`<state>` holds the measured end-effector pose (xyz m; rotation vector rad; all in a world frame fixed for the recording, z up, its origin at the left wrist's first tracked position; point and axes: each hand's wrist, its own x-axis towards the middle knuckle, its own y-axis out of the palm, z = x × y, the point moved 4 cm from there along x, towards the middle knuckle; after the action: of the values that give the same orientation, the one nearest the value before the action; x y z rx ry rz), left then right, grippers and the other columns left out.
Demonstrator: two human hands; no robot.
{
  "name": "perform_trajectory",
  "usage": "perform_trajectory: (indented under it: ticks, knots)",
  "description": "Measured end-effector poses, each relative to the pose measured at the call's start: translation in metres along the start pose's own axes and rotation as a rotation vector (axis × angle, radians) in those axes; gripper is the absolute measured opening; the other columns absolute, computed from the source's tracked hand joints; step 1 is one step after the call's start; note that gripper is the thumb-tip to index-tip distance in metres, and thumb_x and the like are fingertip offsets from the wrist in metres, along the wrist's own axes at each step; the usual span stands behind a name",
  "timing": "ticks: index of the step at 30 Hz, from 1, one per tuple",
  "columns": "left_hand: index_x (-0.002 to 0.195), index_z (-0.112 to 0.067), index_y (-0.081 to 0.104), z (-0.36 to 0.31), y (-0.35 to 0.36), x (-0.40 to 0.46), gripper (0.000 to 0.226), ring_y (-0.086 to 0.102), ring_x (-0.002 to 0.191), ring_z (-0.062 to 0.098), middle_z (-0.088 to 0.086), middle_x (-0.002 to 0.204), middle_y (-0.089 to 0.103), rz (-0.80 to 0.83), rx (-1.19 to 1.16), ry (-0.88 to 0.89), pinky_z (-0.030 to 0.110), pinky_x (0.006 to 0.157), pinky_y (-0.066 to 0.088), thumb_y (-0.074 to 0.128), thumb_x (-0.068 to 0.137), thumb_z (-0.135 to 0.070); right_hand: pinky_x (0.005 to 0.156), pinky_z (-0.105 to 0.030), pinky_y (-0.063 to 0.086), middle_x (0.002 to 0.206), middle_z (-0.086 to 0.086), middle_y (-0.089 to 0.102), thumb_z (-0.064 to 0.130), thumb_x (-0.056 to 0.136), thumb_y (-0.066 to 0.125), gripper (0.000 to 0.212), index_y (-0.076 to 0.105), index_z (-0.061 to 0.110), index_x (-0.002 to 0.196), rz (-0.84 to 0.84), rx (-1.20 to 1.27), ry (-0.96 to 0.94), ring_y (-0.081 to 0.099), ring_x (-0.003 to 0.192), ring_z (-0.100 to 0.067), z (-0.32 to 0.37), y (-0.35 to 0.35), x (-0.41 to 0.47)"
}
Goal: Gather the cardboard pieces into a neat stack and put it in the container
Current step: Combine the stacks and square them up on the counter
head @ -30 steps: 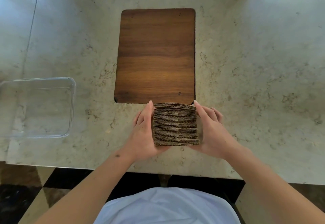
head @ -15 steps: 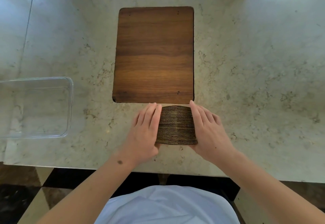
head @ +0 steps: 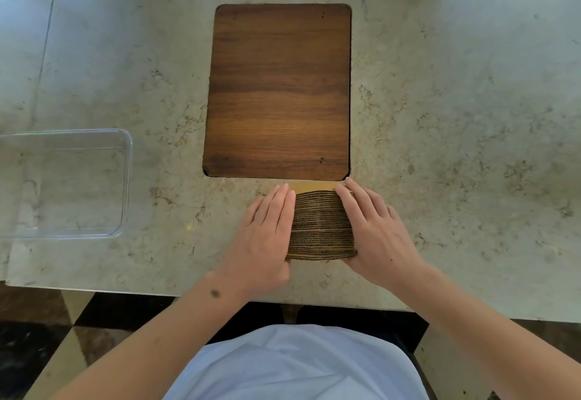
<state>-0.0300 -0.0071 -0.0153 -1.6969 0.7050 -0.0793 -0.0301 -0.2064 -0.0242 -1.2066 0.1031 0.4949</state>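
Just below the wooden board (head: 278, 91), my left hand (head: 262, 236) and right hand (head: 374, 233), fingers straight, press the gathered cardboard stack (head: 320, 226); transfer to the container (head: 127, 179), well left, remains.

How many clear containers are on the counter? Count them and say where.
1. The clear container sits at the counter's left edge, partly cut off by the frame, apart from the cardboard stack.

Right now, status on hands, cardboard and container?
Left hand and right hand flat against cardboard stack. Container far left, holding no cardboard. Path clear.
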Motion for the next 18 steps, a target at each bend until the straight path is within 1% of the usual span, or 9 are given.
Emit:
perform_trajectory:
  ticks: [2, 3, 5, 6, 8, 11, 15, 16, 18]
  knots:
    - [0.155, 0.007, 0.032, -0.007, 0.000, 0.002, 0.101, 0.037, 0.149, 0.042, 0.028, 0.157, 0.042, -0.011, 0.036, -0.048, 0.057, 0.120, 0.034, 0.078, 0.067, -0.013, 0.110, -0.052, 0.042, 0.167, -0.012, 0.027, 0.039, 0.074, 0.083, 0.107, 0.025, 0.014, 0.160, -0.009, -0.006, 0.026, 0.032, 0.148, -0.035, 0.004, -0.002, 0.000]
    - [0.155, 0.006, 0.029, -0.011, 0.001, 0.005, 0.105, 0.038, 0.147, 0.043, 0.029, 0.156, 0.043, -0.002, 0.048, -0.083, 0.058, 0.120, 0.035, 0.080, 0.066, -0.014, 0.110, -0.052, 0.043, 0.167, -0.013, 0.029, 0.034, 0.073, 0.085, 0.107, 0.027, 0.012, 0.160, -0.015, -0.019, 0.037, 0.033, 0.148, -0.036, 0.007, -0.002, 0.000]
    - [0.156, 0.002, 0.015, -0.019, 0.003, 0.014, 0.115, 0.034, 0.147, 0.045, 0.029, 0.155, 0.039, 0.027, 0.071, -0.139, 0.060, 0.122, 0.029, 0.083, 0.067, -0.024, 0.110, -0.052, 0.044, 0.166, -0.015, 0.031, 0.025, 0.071, 0.086, 0.105, 0.031, 0.006, 0.158, -0.022, -0.052, 0.048, 0.035, 0.148, -0.037, 0.013, -0.003, 0.000]
    - [0.154, 0.000, 0.011, -0.023, 0.004, 0.019, 0.116, 0.032, 0.146, 0.046, 0.029, 0.154, 0.038, 0.028, 0.088, -0.143, 0.060, 0.123, 0.025, 0.082, 0.067, -0.028, 0.110, -0.051, 0.044, 0.165, -0.016, 0.033, 0.022, 0.070, 0.086, 0.105, 0.032, 0.004, 0.158, -0.026, -0.066, 0.047, 0.036, 0.148, -0.037, 0.014, -0.004, 0.001]
    - [0.151, 0.001, 0.012, -0.026, 0.004, 0.026, 0.111, 0.030, 0.147, 0.047, 0.030, 0.153, 0.038, 0.017, 0.122, -0.118, 0.060, 0.124, 0.021, 0.079, 0.068, -0.031, 0.111, -0.051, 0.043, 0.164, -0.017, 0.034, 0.022, 0.071, 0.086, 0.104, 0.032, 0.002, 0.157, -0.028, -0.095, 0.035, 0.036, 0.148, -0.038, 0.015, -0.007, 0.002]
    - [0.151, -0.001, 0.009, -0.025, 0.002, 0.029, 0.108, 0.029, 0.147, 0.043, 0.026, 0.156, 0.035, 0.030, 0.135, -0.100, 0.057, 0.127, 0.018, 0.076, 0.073, -0.035, 0.117, -0.054, 0.037, 0.166, -0.018, 0.029, 0.027, 0.074, 0.083, 0.105, 0.027, 0.000, 0.159, 0.000, -0.162, 0.005, 0.030, 0.152, -0.038, 0.014, -0.010, 0.004]
    - [0.155, -0.002, 0.003, -0.021, -0.006, 0.035, 0.113, 0.031, 0.143, 0.040, 0.022, 0.155, 0.032, 0.045, 0.168, -0.109, 0.057, 0.124, 0.021, 0.074, 0.074, -0.038, 0.126, -0.055, 0.013, 0.173, -0.013, 0.005, 0.040, 0.077, 0.076, 0.118, 0.003, 0.006, 0.164, 0.075, -0.217, -0.009, 0.003, 0.159, -0.030, 0.013, -0.010, 0.010]
    - [0.155, -0.002, 0.001, -0.021, -0.007, 0.036, 0.113, 0.029, 0.145, 0.040, 0.022, 0.157, 0.029, 0.041, 0.178, -0.110, 0.057, 0.124, 0.020, 0.073, 0.075, -0.037, 0.127, -0.055, 0.011, 0.173, -0.012, 0.002, 0.044, 0.078, 0.073, 0.118, 0.000, 0.007, 0.164, 0.080, -0.207, -0.014, -0.001, 0.159, -0.028, 0.012, -0.012, 0.012]
    - [0.156, -0.003, -0.005, -0.019, -0.007, 0.037, 0.111, 0.020, 0.151, 0.041, 0.022, 0.164, 0.020, 0.045, 0.171, -0.112, 0.057, 0.125, 0.017, 0.069, 0.080, -0.036, 0.127, -0.055, 0.010, 0.173, -0.012, 0.001, 0.051, 0.077, 0.066, 0.117, 0.002, 0.006, 0.163, 0.079, -0.174, -0.021, -0.004, 0.159, -0.027, 0.013, -0.017, 0.016]
